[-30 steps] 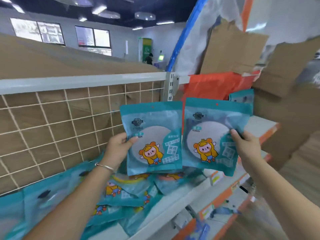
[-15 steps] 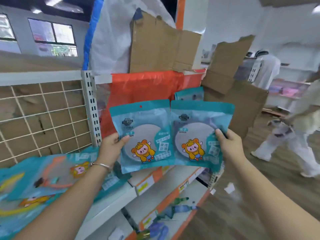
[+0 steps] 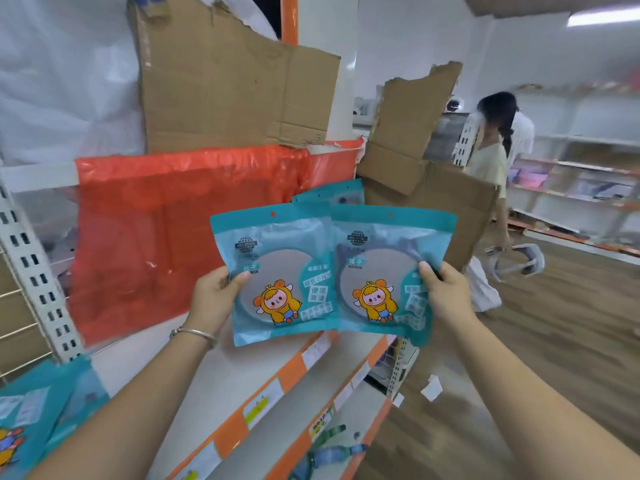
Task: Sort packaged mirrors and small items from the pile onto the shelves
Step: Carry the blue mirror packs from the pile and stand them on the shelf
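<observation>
I hold two teal mirror packets side by side in front of the shelving. My left hand (image 3: 216,299) pinches the left mirror packet (image 3: 280,271) by its left edge, thumb on the front. My right hand (image 3: 446,296) pinches the right mirror packet (image 3: 384,268) by its right edge. Each packet shows a round mirror and a yellow cartoon figure. Another teal packet (image 3: 332,195) stands behind them on the white shelf (image 3: 214,372). The pile of teal packets (image 3: 38,407) lies at the lower left, partly cut off.
Red plastic sheet (image 3: 180,230) hangs behind the shelf, torn cardboard (image 3: 228,77) above it. Lower orange-edged shelves (image 3: 311,441) hold small items. A person (image 3: 491,174) walks on the wooden floor at right, near cardboard boxes (image 3: 433,188) and far shelves (image 3: 581,181).
My view has swung right, away from the wire grid and the pile, toward the red sheet and aisle. Both hands keep the two packets held up together; the person at right came nearer.
</observation>
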Demonstrator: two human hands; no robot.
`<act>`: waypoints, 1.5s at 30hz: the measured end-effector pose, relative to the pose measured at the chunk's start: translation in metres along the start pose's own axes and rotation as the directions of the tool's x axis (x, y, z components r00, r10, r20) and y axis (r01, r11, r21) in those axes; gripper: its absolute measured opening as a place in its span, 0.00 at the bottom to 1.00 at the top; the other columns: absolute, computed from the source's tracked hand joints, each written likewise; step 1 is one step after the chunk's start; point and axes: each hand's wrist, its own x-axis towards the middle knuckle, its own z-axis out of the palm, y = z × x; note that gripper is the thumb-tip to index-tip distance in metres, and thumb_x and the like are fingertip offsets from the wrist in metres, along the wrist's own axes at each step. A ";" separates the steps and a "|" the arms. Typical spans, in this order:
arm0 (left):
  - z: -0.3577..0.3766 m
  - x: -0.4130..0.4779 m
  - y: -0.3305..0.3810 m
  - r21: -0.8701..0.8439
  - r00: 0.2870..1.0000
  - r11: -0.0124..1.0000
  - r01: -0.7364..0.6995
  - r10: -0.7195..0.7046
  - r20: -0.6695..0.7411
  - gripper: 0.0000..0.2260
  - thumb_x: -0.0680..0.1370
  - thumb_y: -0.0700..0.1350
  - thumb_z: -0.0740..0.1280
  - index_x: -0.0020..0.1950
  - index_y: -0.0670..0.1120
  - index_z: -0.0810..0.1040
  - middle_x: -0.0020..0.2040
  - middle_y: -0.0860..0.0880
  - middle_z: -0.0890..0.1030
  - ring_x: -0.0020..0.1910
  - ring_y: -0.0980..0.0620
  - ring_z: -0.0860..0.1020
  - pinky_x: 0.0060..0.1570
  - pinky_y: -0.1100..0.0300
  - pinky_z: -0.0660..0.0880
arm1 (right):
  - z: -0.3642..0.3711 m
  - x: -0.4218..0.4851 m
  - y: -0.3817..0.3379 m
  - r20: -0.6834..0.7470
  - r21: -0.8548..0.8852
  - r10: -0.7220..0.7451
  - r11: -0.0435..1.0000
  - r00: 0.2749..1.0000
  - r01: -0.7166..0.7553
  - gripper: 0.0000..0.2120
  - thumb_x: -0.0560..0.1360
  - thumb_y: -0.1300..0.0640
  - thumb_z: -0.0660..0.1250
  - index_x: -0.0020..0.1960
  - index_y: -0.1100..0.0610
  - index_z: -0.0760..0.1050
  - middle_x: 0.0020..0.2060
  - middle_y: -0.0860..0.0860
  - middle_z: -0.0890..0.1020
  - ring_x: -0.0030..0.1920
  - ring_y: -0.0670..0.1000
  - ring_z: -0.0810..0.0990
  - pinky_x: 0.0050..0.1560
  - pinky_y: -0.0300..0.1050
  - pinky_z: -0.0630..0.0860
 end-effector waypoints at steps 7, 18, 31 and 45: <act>0.061 0.092 -0.011 -0.025 1.000 1.000 0.002 -0.002 -0.014 0.04 0.76 0.42 0.67 0.48 0.49 0.80 0.49 0.44 0.83 0.53 0.38 0.80 0.53 0.42 0.77 | 0.011 0.111 -0.002 0.009 -0.039 -0.029 0.999 1.000 0.029 0.07 0.78 0.50 0.63 0.43 0.48 0.78 0.40 0.50 0.84 0.46 0.58 0.83 0.55 0.63 0.78; 0.144 0.162 -0.034 -0.052 0.997 0.998 0.020 -0.024 -0.072 0.04 0.77 0.39 0.66 0.50 0.44 0.79 0.44 0.49 0.82 0.40 0.51 0.79 0.31 0.70 0.76 | 0.018 0.237 0.028 0.100 0.029 0.000 1.000 0.995 -0.003 0.07 0.80 0.54 0.62 0.45 0.51 0.77 0.41 0.52 0.83 0.42 0.54 0.82 0.54 0.58 0.78; 0.254 0.205 -0.057 0.050 0.949 0.999 0.021 -0.004 -0.316 0.05 0.76 0.38 0.66 0.50 0.43 0.79 0.43 0.51 0.81 0.40 0.56 0.78 0.33 0.72 0.75 | 0.005 0.417 0.052 0.367 0.072 -0.063 0.997 0.928 0.040 0.05 0.79 0.58 0.63 0.48 0.54 0.78 0.45 0.56 0.83 0.45 0.58 0.82 0.51 0.56 0.78; 0.266 0.244 -0.101 0.058 0.883 0.996 0.072 -0.037 -0.467 0.07 0.76 0.38 0.67 0.44 0.51 0.79 0.44 0.52 0.82 0.43 0.51 0.79 0.46 0.58 0.77 | 0.085 0.504 0.088 0.463 -0.001 -0.067 0.997 0.884 0.076 0.06 0.79 0.59 0.62 0.46 0.55 0.77 0.43 0.58 0.81 0.42 0.56 0.78 0.44 0.51 0.77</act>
